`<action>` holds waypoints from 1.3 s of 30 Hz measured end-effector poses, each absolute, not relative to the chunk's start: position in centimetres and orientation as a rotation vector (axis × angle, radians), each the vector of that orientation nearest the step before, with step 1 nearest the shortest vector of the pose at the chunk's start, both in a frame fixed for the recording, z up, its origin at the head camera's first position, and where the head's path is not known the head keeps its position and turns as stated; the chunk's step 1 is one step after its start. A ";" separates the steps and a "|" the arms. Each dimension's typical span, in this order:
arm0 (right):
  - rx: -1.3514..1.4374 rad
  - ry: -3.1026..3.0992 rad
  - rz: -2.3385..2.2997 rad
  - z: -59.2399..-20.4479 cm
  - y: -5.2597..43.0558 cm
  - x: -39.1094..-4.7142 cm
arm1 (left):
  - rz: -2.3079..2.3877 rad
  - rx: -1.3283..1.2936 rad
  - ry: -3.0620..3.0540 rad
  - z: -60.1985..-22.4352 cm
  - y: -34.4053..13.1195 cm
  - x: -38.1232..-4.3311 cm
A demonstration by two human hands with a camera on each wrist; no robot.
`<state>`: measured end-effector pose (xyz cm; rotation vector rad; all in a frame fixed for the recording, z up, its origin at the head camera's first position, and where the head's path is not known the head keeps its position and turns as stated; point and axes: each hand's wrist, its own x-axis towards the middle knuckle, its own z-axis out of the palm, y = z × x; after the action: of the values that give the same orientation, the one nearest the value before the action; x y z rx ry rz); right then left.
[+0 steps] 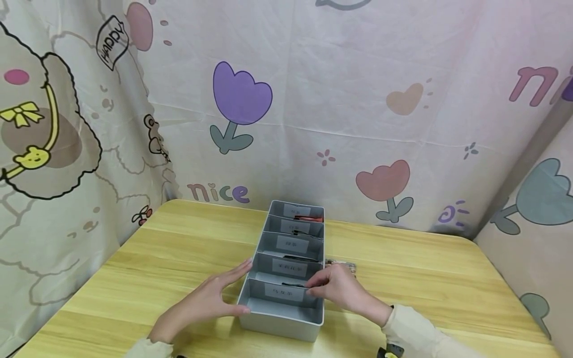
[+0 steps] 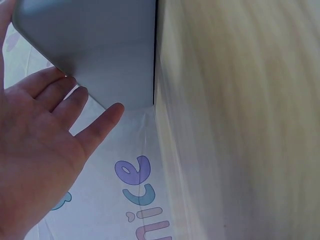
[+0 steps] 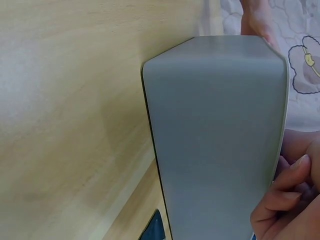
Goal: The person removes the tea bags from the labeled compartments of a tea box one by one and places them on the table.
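A long grey divided box (image 1: 282, 323) stands on the table, with white handwritten labels on its dividers. Thin flat pieces stand upright in several compartments, among them a red-edged one (image 1: 310, 219) at the far end. My left hand (image 1: 208, 298) spreads along the box's left side, thumb at the near corner; its straight fingers (image 2: 100, 130) lie by the wall. Over the right rim reaches my right hand (image 1: 337, 288), fingers curled. Its thumb and fingertips pinch at the right end of a dark thin card (image 1: 293, 285) beside the nearest divider; the card's lower part is hidden.
Flat patterned pieces (image 1: 346, 266) lie on the wooden table (image 1: 416, 278) right of the box, partly behind my right hand. A dark blue corner (image 3: 154, 227) shows beside the box in the right wrist view. Printed curtains (image 1: 291, 109) hang behind the table and at both sides.
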<state>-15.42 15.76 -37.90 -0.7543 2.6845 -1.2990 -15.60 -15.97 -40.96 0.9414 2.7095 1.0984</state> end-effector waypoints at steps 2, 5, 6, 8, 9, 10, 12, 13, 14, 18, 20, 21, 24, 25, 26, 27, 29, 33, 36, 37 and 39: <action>-0.760 2.706 -1.298 -37.9 15.7 -15.4 | 1.100 0.936 2.708 -41.0 -15.9 -15.6; -0.778 2.744 -1.276 -37.9 15.6 -15.3 | 1.104 0.944 2.704 -40.9 -15.9 -15.6; -0.786 2.748 -1.275 -38.0 15.6 -15.4 | 1.107 0.943 2.700 -40.9 -15.9 -15.6; -0.817 2.753 -1.278 -38.1 15.7 -15.4 | 1.110 0.935 2.690 -40.9 -15.9 -15.5; -0.831 2.749 -1.286 -38.1 15.8 -15.4 | 1.109 0.932 2.688 -40.8 -15.9 -15.5; -0.830 2.739 -1.298 -38.1 15.8 -15.3 | 1.106 0.931 2.687 -40.8 -15.9 -15.5; -0.837 2.705 -1.351 -38.1 15.9 -15.4 | 1.107 0.917 2.680 -40.7 -15.9 -15.5; -0.841 2.699 -1.370 -38.0 15.9 -15.4 | 1.108 0.916 2.678 -40.7 -15.9 -15.5; -0.840 2.689 -1.395 -37.9 15.9 -15.4 | 1.108 0.917 2.678 -40.7 -16.0 -15.5; -0.816 2.647 -1.498 -37.1 15.7 -15.5 | 1.116 0.920 2.677 -40.7 -16.1 -15.5; -0.789 2.629 -1.528 -36.7 15.7 -15.5 | 1.113 0.922 2.679 -40.8 -16.2 -15.5; -0.773 2.615 -1.547 -36.6 15.7 -15.6 | 1.114 0.919 2.678 -40.8 -16.2 -15.4; -0.723 2.575 -1.604 -36.1 15.8 -15.7 | 1.115 0.916 2.677 -40.9 -16.2 -15.4; -0.712 2.568 -1.620 -36.0 15.9 -15.8 | 1.115 0.917 2.678 -40.9 -16.2 -15.4; -0.701 2.564 -1.635 -35.9 15.9 -15.8 | 1.116 0.916 2.678 -41.0 -16.2 -15.4; -0.692 2.562 -1.650 -35.8 16.0 -15.9 | 1.118 0.917 2.677 -41.0 -16.2 -15.4; -0.669 2.569 -1.673 -35.5 16.2 -16.0 | 1.123 0.919 2.674 -40.9 -16.2 -15.3; -0.611 2.579 -1.735 -35.1 16.6 -16.2 | 1.122 0.917 2.672 -40.8 -16.1 -15.3; -0.585 2.569 -1.779 -34.7 16.8 -16.2 | 1.113 0.909 2.674 -40.8 -16.0 -15.3; -0.582 2.561 -1.792 -34.6 16.9 -16.2 | 1.108 0.907 2.677 -40.8 -16.0 -15.3; -0.573 2.557 -1.802 -34.5 17.0 -16.2 | 1.110 0.902 2.672 -40.7 -16.0 -15.4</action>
<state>-16.18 17.05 -34.53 -0.5733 2.5570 -1.8017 -15.36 -15.97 -40.75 0.9022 2.6722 1.1105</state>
